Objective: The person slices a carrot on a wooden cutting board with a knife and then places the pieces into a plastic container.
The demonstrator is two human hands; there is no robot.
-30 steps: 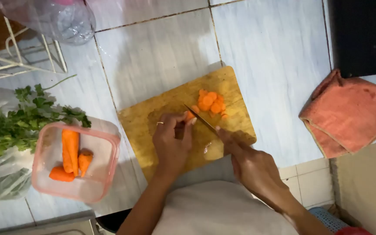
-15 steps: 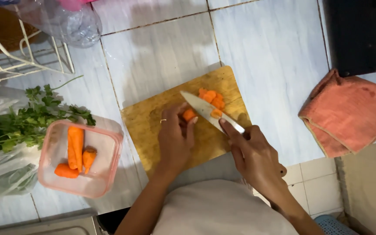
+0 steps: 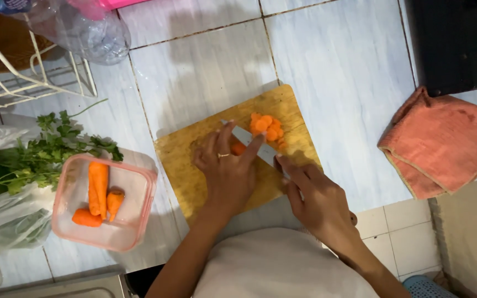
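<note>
Head view is showing a wooden cutting board [image 3: 194,165] lying on the tiled worktop [image 3: 332,72], and everything else is placed around that board. On the board's middle, the left hand [image 3: 228,174] is pressing down on a carrot piece [image 3: 238,148], fingers curled over it and grasping it. Just beside it, toward the board's near right corner, the right hand [image 3: 317,201] is clenching the handle of a knife [image 3: 258,146], whose blade is lying across the carrot piece. A heap of carrot slices [image 3: 268,128] is sitting on the board's far right part, touching the blade's far side. Left of the board, a pink container [image 3: 139,218] is holding whole carrots [image 3: 98,187], with leafy greens [image 3: 45,152] beyond it. Well right of the board, an orange cloth [image 3: 443,143] is lying crumpled.
</note>
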